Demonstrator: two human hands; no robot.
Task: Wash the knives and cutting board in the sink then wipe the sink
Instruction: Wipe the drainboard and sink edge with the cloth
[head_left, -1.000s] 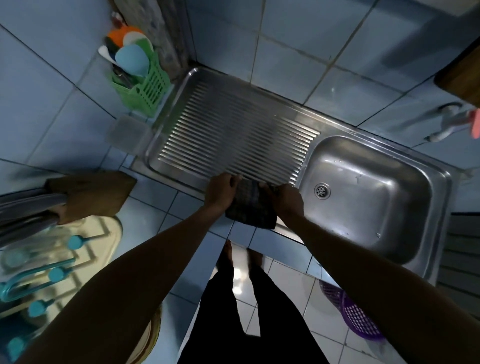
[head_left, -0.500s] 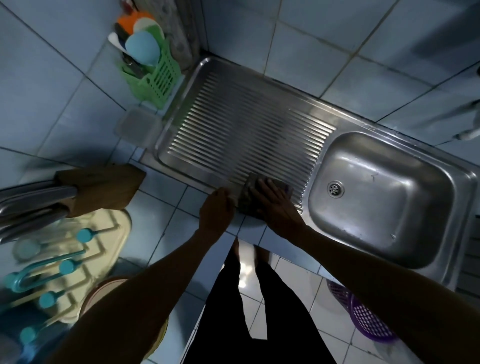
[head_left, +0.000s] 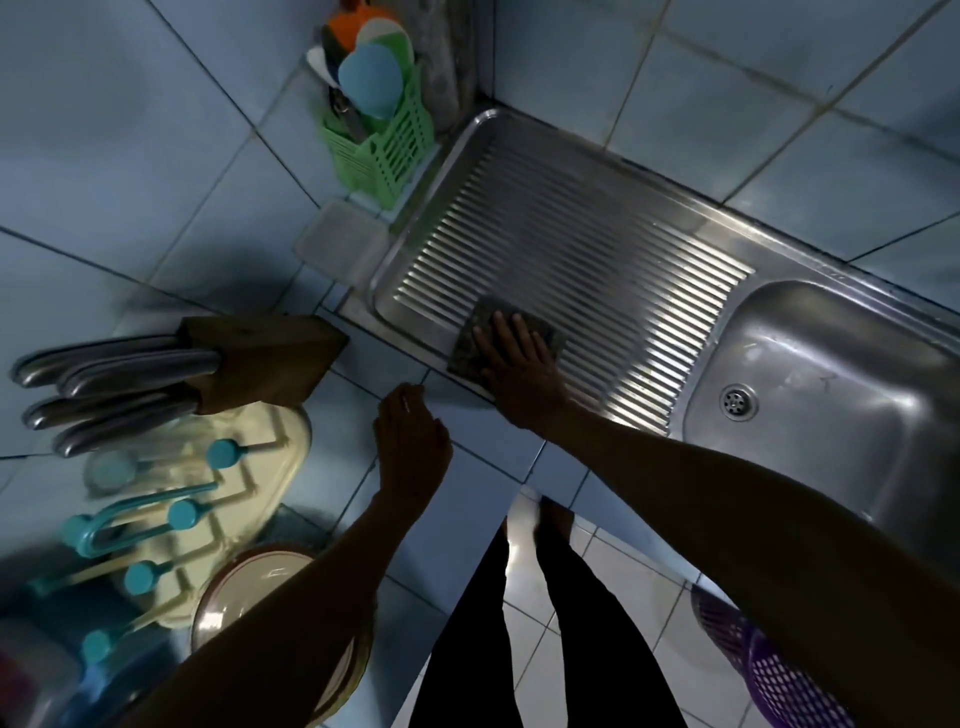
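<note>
your right hand (head_left: 511, 358) lies flat, fingers spread, pressing the one cloth (head_left: 506, 340) onto the near-left corner of the ribbed draining board (head_left: 571, 249). its ribs run away from you; the basin (head_left: 831, 395) lies to the right of that hand. your left hand (head_left: 413, 449) hangs loose over the counter, empty. four knives stand in one block (head_left: 260, 364) further left.

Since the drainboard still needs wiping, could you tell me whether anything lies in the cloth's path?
Nothing visible does: the right hand presses the cloth flat at the near corner, and the ribbed drainboard ahead shows no objects.
</note>
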